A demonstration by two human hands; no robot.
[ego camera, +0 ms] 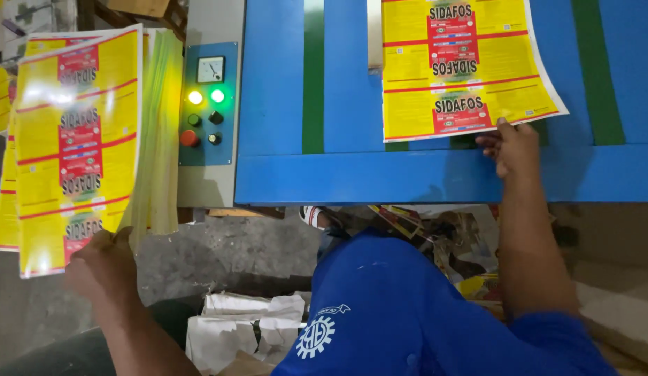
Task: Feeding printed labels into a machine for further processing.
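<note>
- The right hand (513,145) rests on the blue worktop (380,174) at the lower right corner of a yellow-and-red printed label sheet (460,69); its fingers (492,143) are loosely curled, their tips touching the sheet's bottom edge and pinching nothing that can be seen.
- That sheet lies flat on the worktop, slightly skewed, across a green belt strip (597,69).
- The left hand (101,264) grasps the lower edge of a thick stack of the same printed sheets (76,139), fingers closed around the bottom corner, the top sheet fanned out and glossy.
- The stack is held to the left of the machine's control panel (207,104), which has two lit lamps, a dial and knobs.
- Crumpled paper scraps (247,327) lie on the floor below, beside the person's blue sleeve (407,313).
</note>
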